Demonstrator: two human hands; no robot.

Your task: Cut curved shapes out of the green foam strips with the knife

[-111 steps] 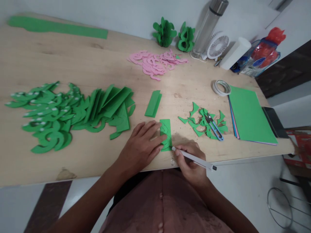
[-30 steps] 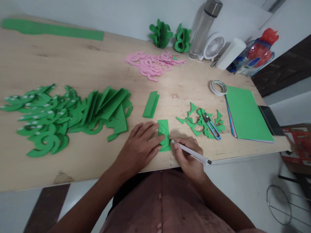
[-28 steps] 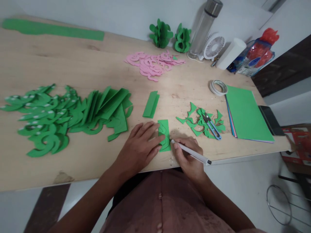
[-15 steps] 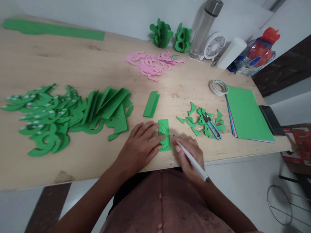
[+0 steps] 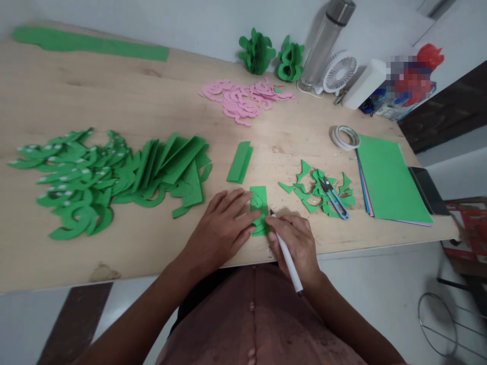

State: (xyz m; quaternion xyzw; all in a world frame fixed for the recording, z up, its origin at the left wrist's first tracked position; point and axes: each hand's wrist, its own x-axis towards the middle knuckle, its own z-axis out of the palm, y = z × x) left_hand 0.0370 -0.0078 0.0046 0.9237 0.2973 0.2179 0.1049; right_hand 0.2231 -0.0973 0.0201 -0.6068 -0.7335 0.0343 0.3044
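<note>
A small green paper piece lies near the table's front edge, with curved lines drawn on it. My left hand rests flat with fingers spread, its fingertips on the paper's left side. In my right hand is a white pen, its dark tip pointing away from me beside the paper's right edge. Just beyond lies a folded green paper strip. To the right, snips with a blue handle lie on green paper scraps.
Cut green paper shapes and folded green papers are heaped at left. Pink cutouts lie farther back. At right are tape rolls, a paper stack and a phone. A bottle and fan stand behind.
My right hand has moved slightly left, closer to the green paper, and the pen has swung more upright in view. My left hand keeps its place on the paper. The view has shifted slightly.
</note>
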